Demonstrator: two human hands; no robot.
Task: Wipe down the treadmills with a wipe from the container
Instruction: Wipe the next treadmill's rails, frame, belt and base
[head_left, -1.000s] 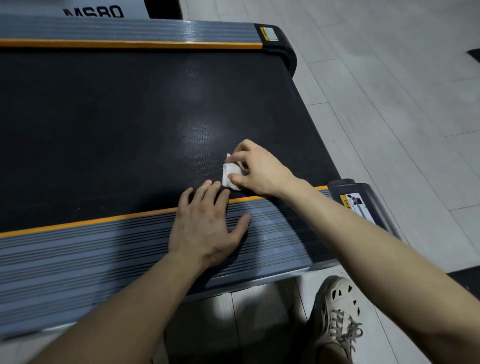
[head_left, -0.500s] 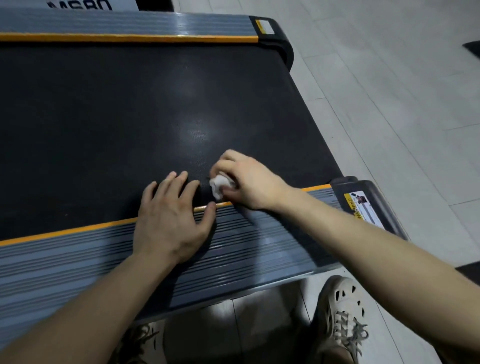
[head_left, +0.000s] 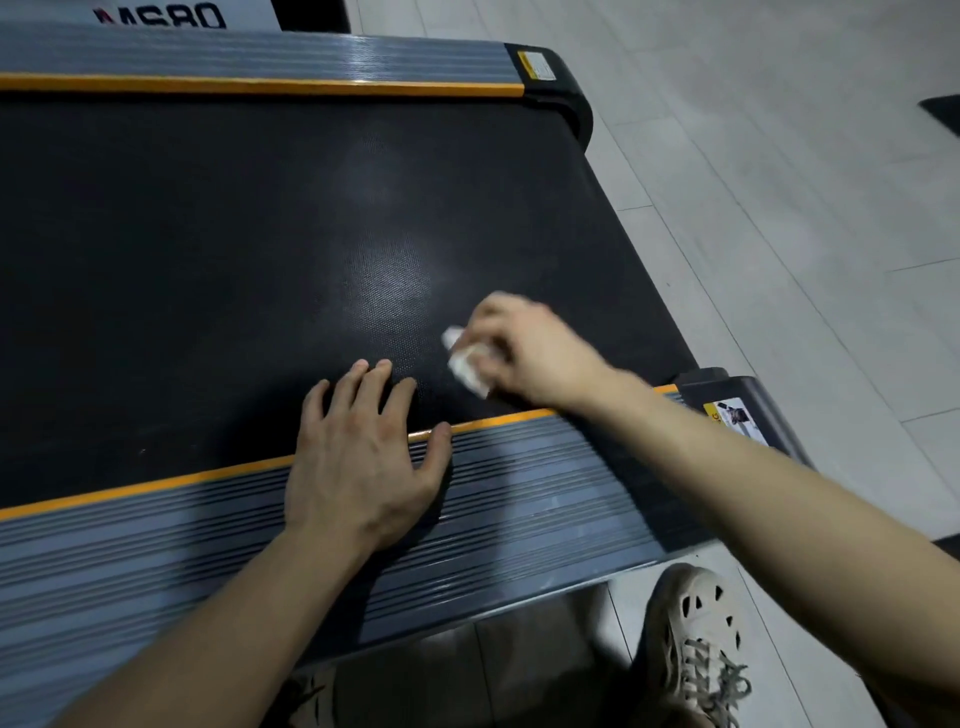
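Two hands: my right hand (head_left: 524, 353) grips wipe (head_left: 467, 364) on belt (head_left: 208, 249), centre right; left hand (head_left: 363, 462) flat, open; much treadmill (head_left: 519, 509) probably unwiped.

A beige perforated shoe (head_left: 691, 639) stands on pale floor tiles (head_left: 779, 208).

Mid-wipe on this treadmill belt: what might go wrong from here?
1. The left hand lies flat across the side rail and the belt; if the belt slips under that lean, the person may lose balance.
2. The right hand grips the wipe bunched small, so each pass likely covers little and patches may be missed.
3. The spot under the left hand may go unwiped.
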